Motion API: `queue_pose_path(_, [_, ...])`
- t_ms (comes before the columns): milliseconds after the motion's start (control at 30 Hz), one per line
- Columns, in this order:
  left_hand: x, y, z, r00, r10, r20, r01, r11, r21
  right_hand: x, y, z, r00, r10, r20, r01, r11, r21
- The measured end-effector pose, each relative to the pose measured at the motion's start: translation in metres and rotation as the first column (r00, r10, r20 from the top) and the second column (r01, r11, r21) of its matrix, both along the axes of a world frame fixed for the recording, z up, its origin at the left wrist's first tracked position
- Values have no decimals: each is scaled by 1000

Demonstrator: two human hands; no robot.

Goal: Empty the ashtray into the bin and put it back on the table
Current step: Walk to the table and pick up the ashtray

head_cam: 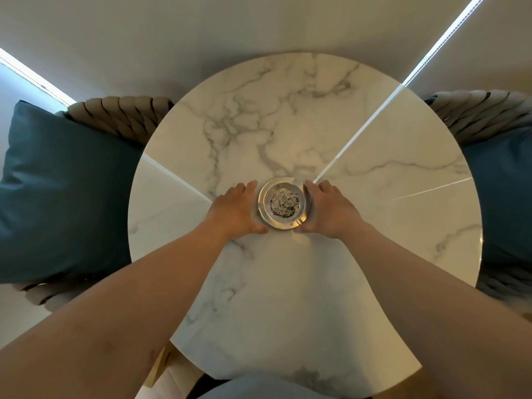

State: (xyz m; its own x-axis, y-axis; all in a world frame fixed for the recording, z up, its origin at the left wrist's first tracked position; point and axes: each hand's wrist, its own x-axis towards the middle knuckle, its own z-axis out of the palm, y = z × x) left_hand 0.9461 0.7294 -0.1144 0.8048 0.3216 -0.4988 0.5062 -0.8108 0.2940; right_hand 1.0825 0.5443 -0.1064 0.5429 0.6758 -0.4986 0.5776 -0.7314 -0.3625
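Ashtray (284, 203) of ash on marble table (302, 283), cupped between both hands, left hand (237, 208), right hand (331, 208), blue-cushioned chairs (66, 191) flanking

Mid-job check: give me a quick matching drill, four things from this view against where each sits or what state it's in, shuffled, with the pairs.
Things:
1. ashtray
2. left hand
3. right hand
4. cushion

Places or states:
A. at the ashtray's right rim
B. on the chair left of the table
C. full of ash, resting on the table
D. at the ashtray's left rim

Pairs: 1-C, 2-D, 3-A, 4-B
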Motion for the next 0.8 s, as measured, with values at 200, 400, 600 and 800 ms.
queue_pose_path(200, [10, 0, -4, 999, -35, -1, 35, 999, -11, 8, 8, -7, 996, 76, 51, -74, 997, -36])
queue_pose_path(400, [10, -1, -8, 999, -36, 39, 36, 999, 2, 7, 8, -11, 991, 95, 90, -93, 995, -34])
queue_pose_path(600, [12, -3, -11, 997, -30, 74, 30, 999, 11, 5, 9, -12, 988, 101, 116, -98, 995, -37])
queue_pose_path(800, [11, -4, -14, 994, -42, 102, 40, 999, 25, 2, 10, -12, 986, 106, 126, -102, 994, -40])
